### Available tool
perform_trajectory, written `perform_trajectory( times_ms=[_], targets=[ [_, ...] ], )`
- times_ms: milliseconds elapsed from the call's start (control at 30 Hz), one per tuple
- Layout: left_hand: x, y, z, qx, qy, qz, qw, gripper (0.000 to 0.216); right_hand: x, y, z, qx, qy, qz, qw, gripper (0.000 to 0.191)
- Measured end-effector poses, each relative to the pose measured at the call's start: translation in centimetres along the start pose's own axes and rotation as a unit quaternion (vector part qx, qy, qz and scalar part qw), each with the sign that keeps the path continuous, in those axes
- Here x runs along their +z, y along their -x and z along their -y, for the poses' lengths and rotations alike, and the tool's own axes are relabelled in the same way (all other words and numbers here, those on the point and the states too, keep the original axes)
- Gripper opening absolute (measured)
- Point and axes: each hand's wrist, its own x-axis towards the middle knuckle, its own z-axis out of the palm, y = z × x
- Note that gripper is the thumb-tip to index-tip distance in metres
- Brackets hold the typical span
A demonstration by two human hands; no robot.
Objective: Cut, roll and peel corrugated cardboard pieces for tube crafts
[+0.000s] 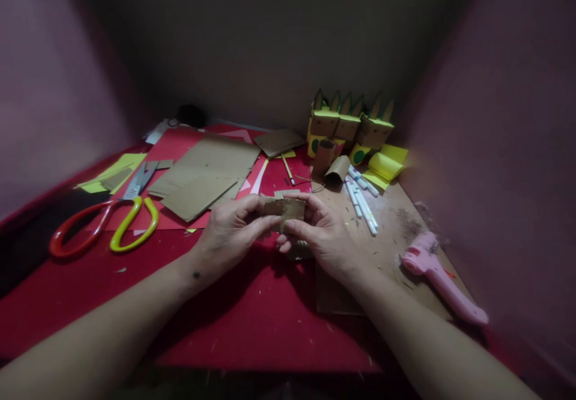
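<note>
Between my two hands, above the red tabletop [252, 322], is a small brown cardboard piece [292, 209]. My left hand [236, 223] pinches its left end between thumb and fingers. On the right end, the thumb and fingers of my right hand [321, 226] are closed. The piece looks folded or bent, though the fingers cover part of it. Under and behind the hands, small corrugated cardboard strips [300, 251] show in part. Nearby to the right lie a curled cardboard tube [337, 170] and several white markers [361, 205].
Large scissors [135, 208] with red and yellow handles and flat cardboard sheets [202, 202] lie left. A pink glue gun [443, 277] rests on the cardboard mat [387, 256] at right. Cardboard figures with pointed ears [346, 125], yellow paper [387, 166] and a pencil [288, 169] are behind.
</note>
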Motion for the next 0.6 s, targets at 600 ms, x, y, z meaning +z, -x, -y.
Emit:
perform_trajectory(
  times_ms=[600],
  targets=[
    [0.62, -0.18, -0.73, -0.112, 0.197, 0.019, 0.974, 0.049, 0.33, 0.24, 0.09, 0.003, 0.019, -0.01, 1.0, 0.049]
  ],
)
